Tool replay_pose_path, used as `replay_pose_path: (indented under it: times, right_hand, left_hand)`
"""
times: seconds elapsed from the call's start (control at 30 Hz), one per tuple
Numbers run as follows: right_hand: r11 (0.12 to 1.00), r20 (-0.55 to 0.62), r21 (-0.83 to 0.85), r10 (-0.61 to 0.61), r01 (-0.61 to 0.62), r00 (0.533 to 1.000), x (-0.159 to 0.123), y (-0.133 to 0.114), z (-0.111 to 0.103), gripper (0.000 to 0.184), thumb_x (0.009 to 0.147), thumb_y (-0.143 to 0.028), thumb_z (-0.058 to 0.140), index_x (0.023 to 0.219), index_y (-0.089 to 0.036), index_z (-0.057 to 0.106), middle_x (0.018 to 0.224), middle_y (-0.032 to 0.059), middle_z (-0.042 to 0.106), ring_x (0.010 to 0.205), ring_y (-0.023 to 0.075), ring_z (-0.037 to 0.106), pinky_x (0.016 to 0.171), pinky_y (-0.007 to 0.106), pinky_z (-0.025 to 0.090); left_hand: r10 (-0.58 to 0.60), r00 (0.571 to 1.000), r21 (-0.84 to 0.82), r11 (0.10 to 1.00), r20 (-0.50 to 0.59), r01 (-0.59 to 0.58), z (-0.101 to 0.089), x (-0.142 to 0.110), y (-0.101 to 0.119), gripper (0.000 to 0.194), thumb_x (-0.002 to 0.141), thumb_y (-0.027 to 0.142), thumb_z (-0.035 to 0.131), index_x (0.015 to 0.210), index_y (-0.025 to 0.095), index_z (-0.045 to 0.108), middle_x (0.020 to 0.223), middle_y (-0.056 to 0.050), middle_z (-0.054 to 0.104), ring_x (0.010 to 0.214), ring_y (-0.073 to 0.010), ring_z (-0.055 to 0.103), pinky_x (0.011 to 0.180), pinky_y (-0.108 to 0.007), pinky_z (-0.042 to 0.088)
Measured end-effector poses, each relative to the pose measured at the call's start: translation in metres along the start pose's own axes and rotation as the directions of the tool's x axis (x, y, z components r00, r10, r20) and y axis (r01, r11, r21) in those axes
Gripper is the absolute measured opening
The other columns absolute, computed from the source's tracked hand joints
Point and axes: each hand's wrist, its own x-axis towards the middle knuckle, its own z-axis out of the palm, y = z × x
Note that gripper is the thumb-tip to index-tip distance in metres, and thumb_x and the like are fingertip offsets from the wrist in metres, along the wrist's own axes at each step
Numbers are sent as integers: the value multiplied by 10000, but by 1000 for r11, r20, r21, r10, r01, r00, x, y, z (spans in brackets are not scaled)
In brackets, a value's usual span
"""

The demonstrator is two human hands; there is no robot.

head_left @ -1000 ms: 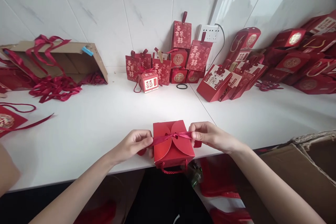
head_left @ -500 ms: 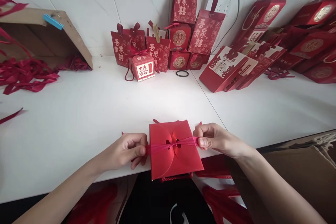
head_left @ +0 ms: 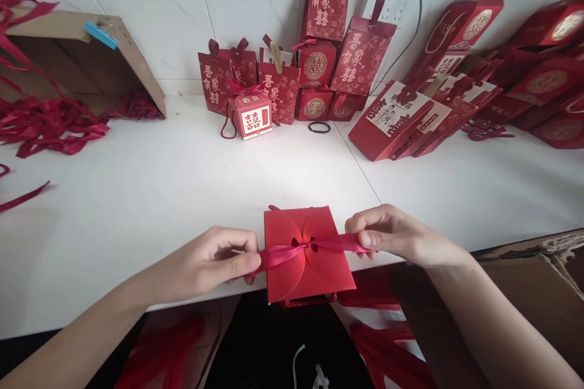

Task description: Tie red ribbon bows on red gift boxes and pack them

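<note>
A red paper gift box (head_left: 314,267) with petal-shaped top flaps stands at the near edge of the white table (head_left: 150,206). A dark red satin ribbon (head_left: 292,251) runs through the two slots in its top. My left hand (head_left: 214,264) pinches the ribbon's left end beside the box. On the other side, my right hand (head_left: 396,234) pinches the right end. Both ends are drawn outward across the lid.
Several red gift boxes and bags (head_left: 314,67) stand against the tiled wall, with a small white-fronted box (head_left: 252,115) and a black hair tie (head_left: 318,127) in front. More red bags (head_left: 479,73) lie at right. A cardboard box (head_left: 77,67) with loose ribbons (head_left: 50,127) sits left; a cardboard carton (head_left: 538,292) is low right.
My hands have shifted the ribbon ends a little outward and lower across the lid. The view tilted down over the first half second.
</note>
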Motion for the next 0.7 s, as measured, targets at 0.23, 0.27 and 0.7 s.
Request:
replay_pose_path:
  times: [0.23,0.27,0.7]
  right_hand:
    - [968,-1,-123,-222,220,975,-3,-42,15,140,825,-301,595,796,-195,682,1056,68,646,908,195,591,770,325,476]
    - [965,5,-123,-233,232,972,0,-44,19,147,826,-304,594,817,-192,689,1079,68,648,944,205,591,792,333,478]
    - [898,-300,-305,-406,317,863,25,-28,55,219,824,-348,572,818,-163,689,846,44,663,762,156,591,703,276,462]
  left_hand:
    - [-59,989,128,989,-137,77,-8,-9,47,300,814,453,523,701,177,558,546,19,469,455,-78,362,411,-195,308]
    - [-46,987,163,984,-152,71,-6,-10,51,271,804,444,541,750,182,583,570,14,499,461,-80,373,406,-191,306]
    - [307,919,730,682,-246,-32,20,-23,74,197,814,373,518,878,242,650,761,-7,610,654,-152,535,606,-229,396]
